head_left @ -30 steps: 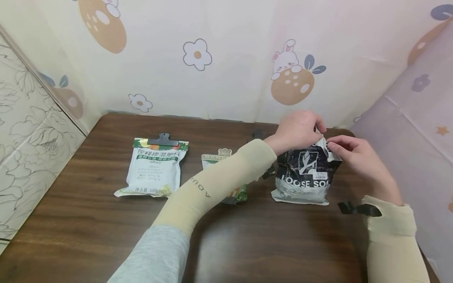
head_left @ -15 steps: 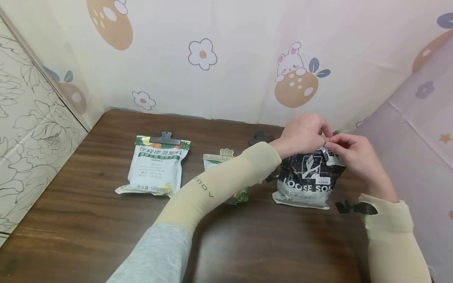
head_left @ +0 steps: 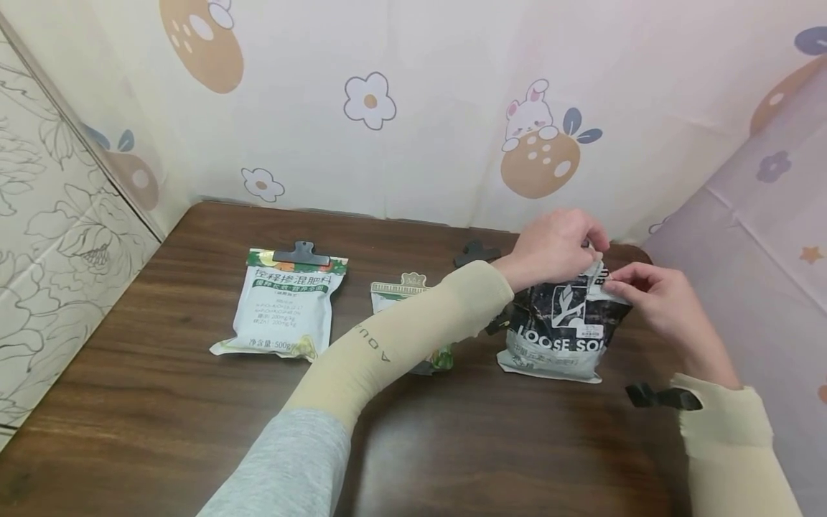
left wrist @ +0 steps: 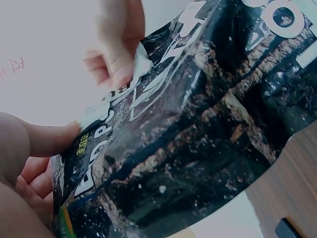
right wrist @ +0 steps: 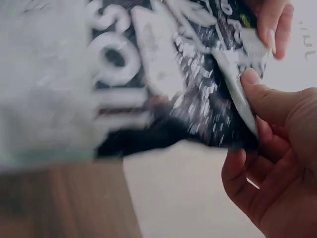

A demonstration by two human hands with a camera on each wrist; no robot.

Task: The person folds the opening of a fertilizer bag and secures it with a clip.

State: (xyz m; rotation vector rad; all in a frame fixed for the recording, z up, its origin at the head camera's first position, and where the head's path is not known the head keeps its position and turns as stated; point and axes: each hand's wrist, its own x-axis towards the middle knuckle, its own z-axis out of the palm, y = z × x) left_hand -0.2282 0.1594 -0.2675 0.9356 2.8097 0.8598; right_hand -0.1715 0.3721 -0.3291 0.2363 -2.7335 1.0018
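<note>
A black and white soil bag [head_left: 565,316] marked "LOOSE SO…" stands on the table at the right in the head view. Fingers and thumb of the left hand [head_left: 555,244] pinch its top edge from the left. At the upper right corner, the right hand [head_left: 662,298] pinches the bag's edge between thumb and fingers. The left wrist view shows the crumpled black film [left wrist: 173,144] stretching away from both hands. In the right wrist view a pale strip of the mouth [right wrist: 233,84] lies folded beside the right thumb [right wrist: 270,99].
A white fertilizer bag [head_left: 281,305] with a dark clip [head_left: 302,254] lies at the left. A smaller bag [head_left: 442,357] with a gold-coloured clip [head_left: 403,284] is partly hidden under the left forearm. A loose black clip [head_left: 477,253] lies behind that arm; a patterned curtain [head_left: 439,143] borders the table.
The right hand moved left to meet the left hand at the bag's top, then drew back right along the edge. The white flap that hung at the upper right now lies differently, with lettering showing.
</note>
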